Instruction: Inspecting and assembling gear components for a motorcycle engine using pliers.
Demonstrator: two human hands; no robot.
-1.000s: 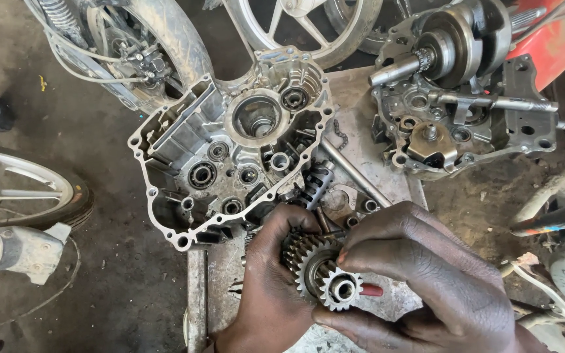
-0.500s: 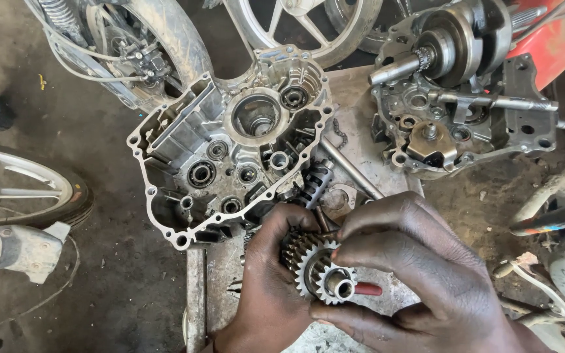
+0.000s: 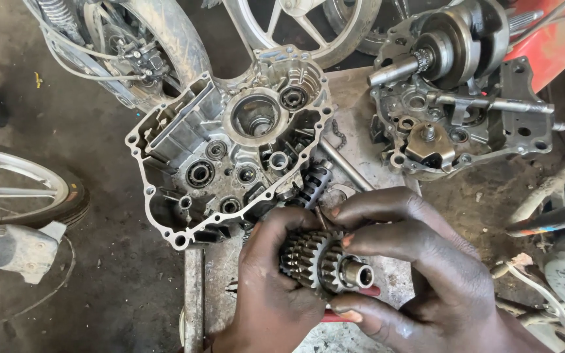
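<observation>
Both my hands hold a steel gear cluster on a shaft (image 3: 325,263), low in the middle of the head view. My left hand (image 3: 266,294) grips the stacked toothed gears from the left. My right hand (image 3: 420,274) wraps around the shaft end from the right, fingers above and thumb below. A red-handled tool (image 3: 335,316) shows under my right thumb. Just above my hands lies a second gear cluster (image 3: 313,184), beside an open aluminium crankcase half (image 3: 184,137) with several bearings in it.
A second crankcase half with crankshaft (image 3: 456,98) lies at the upper right on the dirty slab (image 3: 361,117). Motorcycle wheels (image 3: 14,189) stand at the left and top. A red body panel (image 3: 557,33) and cables crowd the right edge.
My hands have turned the gear cluster slightly and my right fingers have shifted over the end gear. The crankcase parts have not moved.
</observation>
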